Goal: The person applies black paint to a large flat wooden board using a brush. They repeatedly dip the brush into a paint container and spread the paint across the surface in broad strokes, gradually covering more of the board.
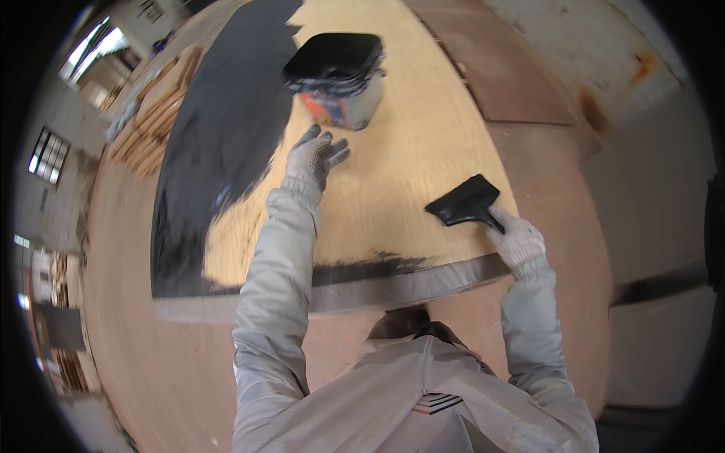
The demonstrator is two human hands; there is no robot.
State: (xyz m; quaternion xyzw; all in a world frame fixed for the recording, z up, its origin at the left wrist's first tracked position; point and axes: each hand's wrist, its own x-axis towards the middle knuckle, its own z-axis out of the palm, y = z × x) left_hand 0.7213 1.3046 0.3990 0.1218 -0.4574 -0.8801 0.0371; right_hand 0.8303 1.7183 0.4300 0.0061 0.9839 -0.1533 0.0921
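Observation:
In front of me lies a large pale wood board point(408, 162), its left side and part of the near edge coated with black paint point(219, 143). A square plastic bucket point(355, 106) with black paint inside and down its rim stands on the far part of the board. My left hand point(313, 157), gloved, reaches just short of the bucket with fingers apart and nothing in them. At the right, my gloved right hand point(519, 240) grips the handle of a wide black brush or spreader point(468, 200), its broad end pointing left above bare wood.
Stacked brown wrapped bundles point(158, 113) lie at the far left. A flat brown sheet point(506, 68) lies beyond the board's right side. A stained pale wall point(627, 53) stands at the right. Windows point(50, 155) line the left wall.

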